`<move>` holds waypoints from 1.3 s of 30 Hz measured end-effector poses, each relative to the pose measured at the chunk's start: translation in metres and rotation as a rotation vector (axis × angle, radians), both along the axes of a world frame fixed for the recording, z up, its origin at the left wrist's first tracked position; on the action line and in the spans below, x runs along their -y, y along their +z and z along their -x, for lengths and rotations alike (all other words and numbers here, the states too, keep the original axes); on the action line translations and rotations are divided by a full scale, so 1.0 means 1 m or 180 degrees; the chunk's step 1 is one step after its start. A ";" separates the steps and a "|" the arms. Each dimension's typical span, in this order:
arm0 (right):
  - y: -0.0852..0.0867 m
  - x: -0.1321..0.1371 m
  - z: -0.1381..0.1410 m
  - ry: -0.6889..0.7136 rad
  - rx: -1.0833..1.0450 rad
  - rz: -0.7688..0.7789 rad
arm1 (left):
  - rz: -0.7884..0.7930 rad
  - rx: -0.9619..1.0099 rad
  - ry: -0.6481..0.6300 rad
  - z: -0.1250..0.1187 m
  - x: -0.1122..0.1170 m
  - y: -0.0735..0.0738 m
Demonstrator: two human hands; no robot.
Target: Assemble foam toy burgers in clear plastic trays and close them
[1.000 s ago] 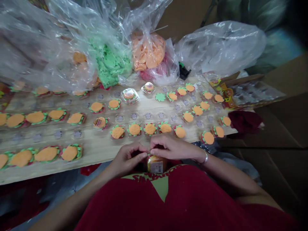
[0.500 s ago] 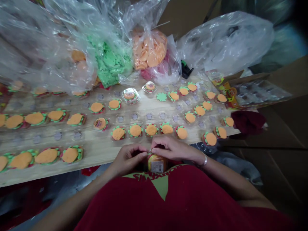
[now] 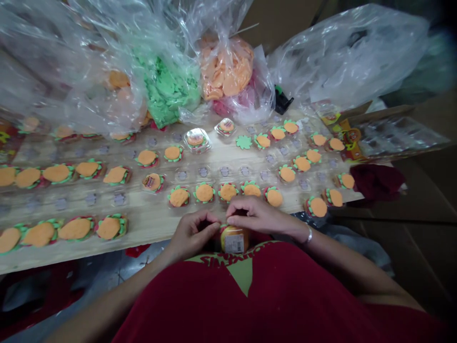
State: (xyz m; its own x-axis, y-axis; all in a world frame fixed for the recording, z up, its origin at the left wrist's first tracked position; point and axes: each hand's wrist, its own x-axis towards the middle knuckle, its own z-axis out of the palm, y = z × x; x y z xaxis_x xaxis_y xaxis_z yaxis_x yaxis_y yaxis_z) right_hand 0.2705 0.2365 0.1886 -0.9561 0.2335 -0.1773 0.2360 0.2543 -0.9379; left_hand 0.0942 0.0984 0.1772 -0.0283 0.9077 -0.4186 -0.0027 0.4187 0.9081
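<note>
Close against my shirt is a small clear plastic clamshell box [image 3: 233, 239] with a bun-coloured toy burger inside and a white barcode label facing me. My left hand [image 3: 195, 233] pinches the box's far left edge between thumb and forefinger. Just beside it, my right hand [image 3: 255, 215] is closed at the same far edge, thumb and fingers together. The fingertips almost meet, and whatever fine part lies between them is too small to see. Beyond my hands, a row of open clear trays holds layered toy burgers [image 3: 227, 192] with orange tops and green frills.
More burger trays [image 3: 74, 228] line the wooden table [image 3: 150, 216]. Bags of green pieces [image 3: 171, 90] and orange discs [image 3: 228, 66] stand at the back, near a black tape dispenser [image 3: 283, 100]. Closed boxes [image 3: 197, 139], a loose green frill [image 3: 243, 142], a display carton [image 3: 389, 138] and dark red cloth [image 3: 376, 182] lie around.
The view has shifted slightly, so the table things appear a little further right. Both hands keep nearly the same pinch on the box's edge.
</note>
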 end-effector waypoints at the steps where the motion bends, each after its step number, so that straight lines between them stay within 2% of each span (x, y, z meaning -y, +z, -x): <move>1: 0.001 -0.001 -0.004 -0.0118 0.0039 0.0149 | 0.0013 -0.0020 0.0017 0.002 0.000 -0.001; 3: 0.003 -0.003 -0.010 -0.0367 0.0108 0.0228 | 0.0025 -0.0033 -0.0036 0.006 -0.003 -0.001; 6: 0.005 -0.002 -0.010 -0.0546 0.0031 -0.0103 | -0.0183 -0.0296 -0.0390 0.012 -0.016 0.002; 8: 0.001 0.004 -0.006 -0.0647 -0.0106 -0.0258 | -0.0507 -0.0530 -0.0699 0.012 -0.027 0.003; 10: -0.010 0.012 -0.006 -0.0918 -0.0178 -0.0039 | -0.0759 -0.0680 -0.0835 0.009 -0.033 0.002; 12: -0.023 0.021 -0.010 -0.1207 -0.0137 0.0440 | -0.0778 -0.0790 -0.0608 0.005 -0.033 -0.001; 14: -0.030 0.024 -0.014 -0.1292 -0.0036 0.0764 | -0.0702 -0.0858 -0.0275 0.005 -0.032 -0.004; 16: -0.028 0.020 -0.013 -0.1219 -0.0016 0.0542 | -0.0727 -0.0795 -0.0371 0.010 -0.034 -0.003; 19: -0.015 0.008 0.000 -0.0829 -0.0262 -0.0273 | -0.0835 -0.0706 -0.1076 0.021 -0.044 0.005; 20: -0.013 0.005 0.005 -0.0774 -0.0364 -0.0412 | -0.0829 -0.0753 -0.1140 0.022 -0.047 0.008; 22: -0.014 0.007 0.014 -0.0987 -0.0489 -0.0330 | -0.0777 -0.0991 -0.0833 0.020 -0.048 0.008; 25: -0.031 0.017 0.015 -0.1672 -0.0503 0.0265 | -0.0721 -0.1247 0.0227 0.006 -0.039 -0.004; 27: -0.042 0.018 0.010 -0.1921 -0.0434 0.0547 | -0.0664 -0.1163 0.0923 -0.004 -0.031 -0.015; 28: -0.043 0.016 0.007 -0.1966 -0.0368 0.0534 | -0.0646 -0.1059 0.1103 -0.007 -0.029 -0.020; 29: -0.042 0.012 0.005 -0.1927 -0.0286 0.0413 | -0.0629 -0.0916 0.1079 -0.009 -0.028 -0.022; 30: -0.039 0.007 0.003 -0.1790 -0.0225 0.0208 | -0.0615 -0.0743 0.0843 -0.009 -0.029 -0.023; 33: -0.021 -0.004 0.006 -0.1004 -0.0232 -0.0517 | -0.0575 -0.0372 -0.0298 -0.006 -0.037 -0.017; 34: -0.016 -0.005 0.008 -0.0839 -0.0276 -0.0621 | -0.0569 -0.0369 -0.0493 -0.006 -0.039 -0.013; 36: -0.012 0.002 0.011 -0.0977 -0.0337 -0.0498 | -0.0569 -0.0519 -0.0414 -0.007 -0.042 -0.009; 39: -0.021 0.020 0.005 -0.1724 -0.0293 0.0049 | -0.0524 -0.0593 0.0072 -0.016 -0.036 -0.012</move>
State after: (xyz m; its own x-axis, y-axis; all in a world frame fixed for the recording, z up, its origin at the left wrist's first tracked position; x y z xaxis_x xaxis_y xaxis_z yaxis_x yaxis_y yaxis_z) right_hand 0.2656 0.2170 0.1675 -0.7116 0.6945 -0.1059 0.2463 0.1054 -0.9635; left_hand 0.1101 0.1348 0.1649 -0.1121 0.9615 -0.2508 0.1634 0.2668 0.9498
